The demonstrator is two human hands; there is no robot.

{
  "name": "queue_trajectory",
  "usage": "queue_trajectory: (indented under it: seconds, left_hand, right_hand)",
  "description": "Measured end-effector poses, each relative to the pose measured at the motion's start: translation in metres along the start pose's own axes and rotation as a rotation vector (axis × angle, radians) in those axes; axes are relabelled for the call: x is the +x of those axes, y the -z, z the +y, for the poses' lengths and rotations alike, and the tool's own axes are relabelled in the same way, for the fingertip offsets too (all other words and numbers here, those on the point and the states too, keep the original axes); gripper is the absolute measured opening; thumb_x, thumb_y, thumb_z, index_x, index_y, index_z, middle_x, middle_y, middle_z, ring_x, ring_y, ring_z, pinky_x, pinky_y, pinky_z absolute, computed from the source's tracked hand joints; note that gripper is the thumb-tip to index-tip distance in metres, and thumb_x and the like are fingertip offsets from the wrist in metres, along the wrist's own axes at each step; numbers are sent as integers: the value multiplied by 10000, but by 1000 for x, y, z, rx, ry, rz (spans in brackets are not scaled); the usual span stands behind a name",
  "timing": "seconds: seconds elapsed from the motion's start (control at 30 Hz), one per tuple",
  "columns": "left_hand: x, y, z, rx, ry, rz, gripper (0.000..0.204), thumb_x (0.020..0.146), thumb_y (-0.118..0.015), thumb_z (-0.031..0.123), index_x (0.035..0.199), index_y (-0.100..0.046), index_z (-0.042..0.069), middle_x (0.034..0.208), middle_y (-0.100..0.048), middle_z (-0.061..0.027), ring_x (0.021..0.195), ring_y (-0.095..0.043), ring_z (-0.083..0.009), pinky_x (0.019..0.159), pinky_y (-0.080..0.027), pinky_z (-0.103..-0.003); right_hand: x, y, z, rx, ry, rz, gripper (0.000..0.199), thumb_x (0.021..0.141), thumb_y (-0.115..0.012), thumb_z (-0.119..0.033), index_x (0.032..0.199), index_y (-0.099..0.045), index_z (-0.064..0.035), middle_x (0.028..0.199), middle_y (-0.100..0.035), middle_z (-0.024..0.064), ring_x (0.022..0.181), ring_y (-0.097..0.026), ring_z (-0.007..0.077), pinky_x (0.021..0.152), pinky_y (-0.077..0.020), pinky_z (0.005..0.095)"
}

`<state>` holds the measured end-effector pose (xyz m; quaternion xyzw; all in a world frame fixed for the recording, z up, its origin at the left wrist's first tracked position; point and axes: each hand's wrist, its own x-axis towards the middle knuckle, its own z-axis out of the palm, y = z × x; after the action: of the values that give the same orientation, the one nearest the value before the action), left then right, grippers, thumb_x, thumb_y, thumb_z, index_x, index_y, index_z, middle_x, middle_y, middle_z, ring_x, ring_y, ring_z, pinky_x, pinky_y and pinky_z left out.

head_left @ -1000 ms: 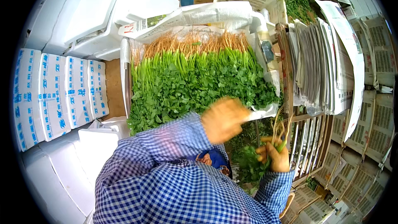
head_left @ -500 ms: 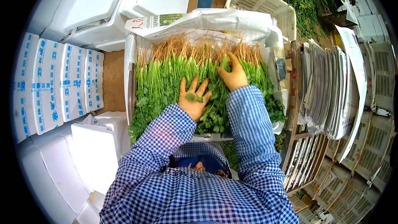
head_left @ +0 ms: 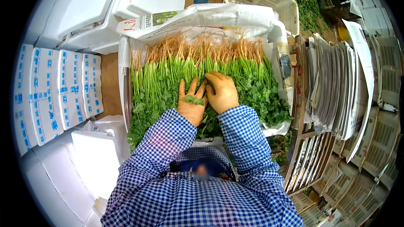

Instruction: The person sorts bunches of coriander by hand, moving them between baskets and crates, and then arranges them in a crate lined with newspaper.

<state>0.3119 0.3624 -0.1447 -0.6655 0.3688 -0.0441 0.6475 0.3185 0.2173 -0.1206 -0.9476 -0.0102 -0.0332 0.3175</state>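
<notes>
Bunches of green coriander (head_left: 155, 77) lie side by side in a newspaper-lined box (head_left: 123, 71), brown roots at the far side and leaves toward me. My left hand (head_left: 192, 106) rests flat on the leaves left of centre, fingers stretched out, with a loose coriander sprig on its back. Close against it on the right, my right hand (head_left: 222, 93) bends over the stems, fingers together and pointing left. Its fingertips press into the coriander beside my left fingers; the stems under both palms are hidden.
White foam boxes (head_left: 88, 12) stand at the left and far left, some with blue-printed tape (head_left: 44, 94). At the right, a stack of newspapers (head_left: 332, 84) sits on a slatted wooden frame (head_left: 309, 159). Behind the box is a cream plastic crate (head_left: 261, 0); loose greens (head_left: 305, 6) lie beyond it.
My right hand has moved left and toward me, beside the left hand, and its spread fingers have drawn together. The left hand has shifted only slightly, its fingers still stretched out.
</notes>
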Motion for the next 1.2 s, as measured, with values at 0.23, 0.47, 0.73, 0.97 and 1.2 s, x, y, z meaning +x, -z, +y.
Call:
queue_trajectory:
  seconds: [0.23,0.47,0.73,0.97,1.2]
  left_hand:
    - [-24,-8,-48,-1654,-105,215,600,869,-704,314,1402,-543,90,1532,-433,-146,1467,-298,-363,1213,-108,-640]
    - [-64,-26,-88,-1753,317,500,538,930,-650,292,1420,-508,118,1444,-516,-178,1378,-414,-428,1167,-231,-634]
    - [-45,-36,-54,-1691,39,-162,643,1014,-529,398,1581,-282,221,1681,-90,-100,1527,-76,-407,1220,-19,-632]
    - [-59,-61,-37,-1916,136,4,598,1005,-525,476,1519,-425,188,1667,-168,-112,1523,-114,-406,1224,-4,-615]
    - [-53,-60,-19,-2071,165,135,557,985,-536,518,1392,-582,140,1642,-252,-122,1522,-130,-408,1219,6,-623]
  right_hand:
    - [-11,-3,21,65,-123,34,377,829,-669,-4,1202,-685,-58,1287,-644,138,1156,-587,385,1004,-499,459]
    - [-16,-9,26,-14,-140,38,339,861,-654,-22,1194,-691,-72,1283,-646,114,1161,-584,354,1021,-491,438]
    - [-4,-1,22,-40,-154,-22,320,877,-636,-53,1192,-690,-47,1302,-626,169,1138,-608,370,1030,-491,448]
    - [52,55,-32,-5,-83,-43,511,912,-689,-168,1398,-551,-94,1329,-617,215,1222,-605,356,1063,-487,428]
    - [124,-21,-9,-275,-78,-423,385,922,-633,-137,1305,-645,-114,1247,-658,214,1140,-635,356,1014,-498,448]
